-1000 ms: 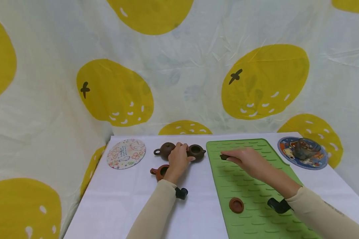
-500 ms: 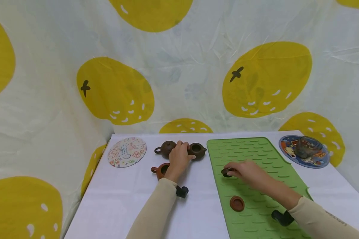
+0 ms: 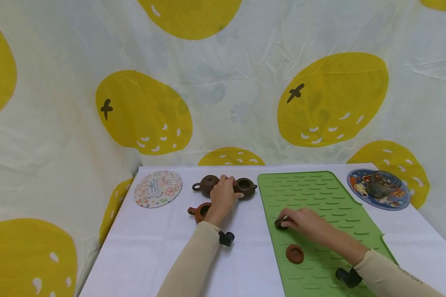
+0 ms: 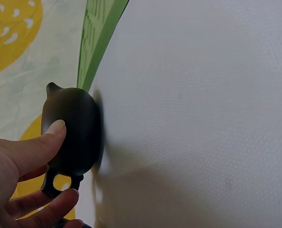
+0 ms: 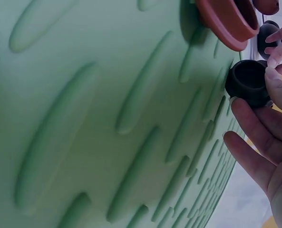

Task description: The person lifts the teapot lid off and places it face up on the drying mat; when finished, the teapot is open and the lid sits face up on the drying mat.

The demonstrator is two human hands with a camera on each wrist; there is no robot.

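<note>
Backed by a fruit-printed curtain (image 3: 234,90), with a small, dark, hollow lid (image 3: 280,224) pinched in the right hand's grip (image 3: 304,222) over or on the green mat (image 3: 312,194), and a dark, open-topped teapot (image 3: 247,189) clamped in the left hand's grip (image 3: 223,198) on the white worktop (image 3: 249,260).

One closed dark brown teapot (image 3: 205,187), one uncovered dark brown teapot (image 3: 247,191) and one reddish-brown teapot (image 3: 198,214) make three teapots in total. There is one dark brown lid (image 3: 278,224) and one reddish-brown lid (image 3: 295,254), so the loose lids are two. One floral coaster (image 3: 158,189) and one blue coaster (image 3: 358,185) make two coasters. The glass cup (image 3: 383,185) is only one, and the green mat (image 3: 316,198) also one. One left hand (image 3: 224,200) and one right hand (image 3: 307,224) make two hands
</note>
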